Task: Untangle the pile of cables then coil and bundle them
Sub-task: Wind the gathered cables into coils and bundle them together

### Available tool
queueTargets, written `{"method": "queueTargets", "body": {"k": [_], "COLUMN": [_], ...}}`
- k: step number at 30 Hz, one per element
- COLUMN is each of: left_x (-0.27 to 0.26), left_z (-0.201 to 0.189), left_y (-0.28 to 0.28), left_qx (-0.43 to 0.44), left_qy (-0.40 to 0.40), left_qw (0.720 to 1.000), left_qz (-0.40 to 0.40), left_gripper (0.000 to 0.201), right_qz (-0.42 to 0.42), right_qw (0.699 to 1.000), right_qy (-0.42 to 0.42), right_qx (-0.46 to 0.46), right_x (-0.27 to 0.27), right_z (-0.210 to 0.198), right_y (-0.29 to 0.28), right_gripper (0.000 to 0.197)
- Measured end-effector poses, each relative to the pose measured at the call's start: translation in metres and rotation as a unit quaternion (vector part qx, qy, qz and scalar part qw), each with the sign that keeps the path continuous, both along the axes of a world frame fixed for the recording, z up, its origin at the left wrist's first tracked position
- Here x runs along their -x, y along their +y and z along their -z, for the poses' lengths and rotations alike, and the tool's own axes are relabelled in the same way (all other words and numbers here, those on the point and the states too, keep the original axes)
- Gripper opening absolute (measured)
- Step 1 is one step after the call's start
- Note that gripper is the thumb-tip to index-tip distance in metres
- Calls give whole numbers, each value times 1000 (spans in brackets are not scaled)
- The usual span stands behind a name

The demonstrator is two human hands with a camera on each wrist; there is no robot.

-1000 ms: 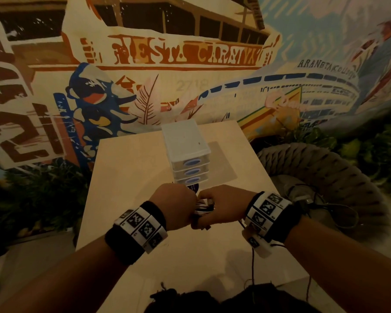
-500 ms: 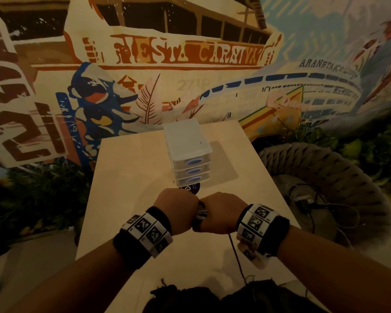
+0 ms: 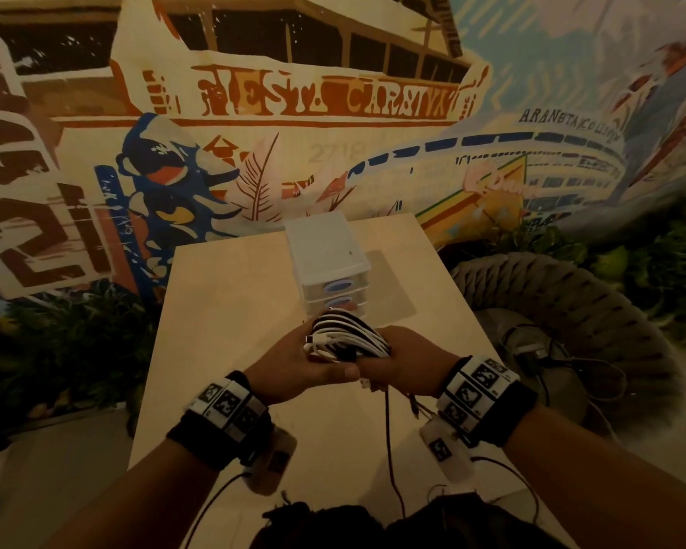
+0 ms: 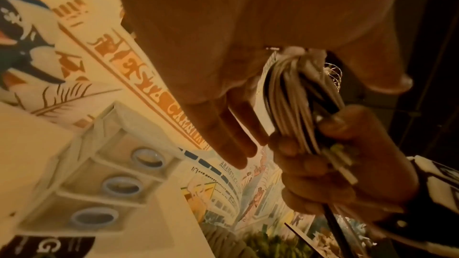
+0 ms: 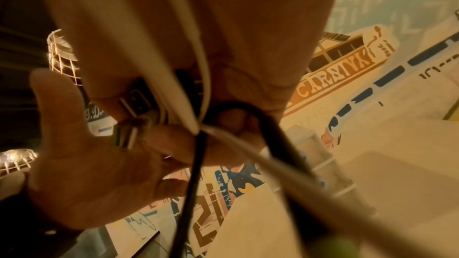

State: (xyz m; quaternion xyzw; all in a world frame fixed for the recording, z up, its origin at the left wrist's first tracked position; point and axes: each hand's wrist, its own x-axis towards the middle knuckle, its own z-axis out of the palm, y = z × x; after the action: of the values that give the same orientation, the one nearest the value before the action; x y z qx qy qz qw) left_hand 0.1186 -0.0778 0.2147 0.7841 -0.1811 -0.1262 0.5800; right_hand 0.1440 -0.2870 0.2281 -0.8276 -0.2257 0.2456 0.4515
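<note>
- Both hands meet on the coil of cables (image 3: 347, 338), held in the air above the near half of the table (image 3: 230, 311), just in front of the small drawer unit (image 3: 327, 263). From the head view, your right hand (image 3: 406, 364) is the one with a closed grip: its fingers wrap the black and white loops from the right. Your left hand (image 3: 294, 366) supports the coil from the left, thumb laid across the front; its fingers are hidden here.
- Judging from this, the coiling is nearly done and the bundling is in hand. A black tail (image 3: 389, 437) hangs loose below the hands, so the next move calls for winding that tail round the loops while the right hand keeps them pinched flat.
- Left wrist view adds what the head view hides: the left hand's fingers (image 4: 231, 140) are straight and relaxed beside the loops, not curled round them, and the right hand (image 4: 330, 166) clamps the strands (image 4: 290, 105).
- Right wrist view shows a metal USB plug (image 5: 125, 134) against the left hand (image 5: 99, 174), and the black tail looping out under the right hand's fingers. Neither other view shows that plug clearly.
</note>
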Motion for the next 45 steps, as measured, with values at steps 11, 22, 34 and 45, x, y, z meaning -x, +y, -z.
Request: {"method": "queueTargets", "body": {"k": [11,22,34,45], "left_x": [5,7,-10,-1], "left_z": [-6,-14,-30,-16], "left_y": [-14,-28,-2,-4], "left_qx": [240,230,268,-22], "left_qy": [20,-53,-56,-88], "left_qw": [970,971,960,996], "left_qz": [10,-41,-49,6], "left_gripper": [63,36,25,39], "right_qz": [12,-65,-66,24], "right_qw": [996,987,981,954], "right_qy": [-13,11,174,297], "right_qx": [-86,-145,-48,-42], "right_x": [11,18,23,17], "right_z": [-11,-20,10,5], "right_y": [14,21,13,9], "right_gripper": [19,54,22,39]}}
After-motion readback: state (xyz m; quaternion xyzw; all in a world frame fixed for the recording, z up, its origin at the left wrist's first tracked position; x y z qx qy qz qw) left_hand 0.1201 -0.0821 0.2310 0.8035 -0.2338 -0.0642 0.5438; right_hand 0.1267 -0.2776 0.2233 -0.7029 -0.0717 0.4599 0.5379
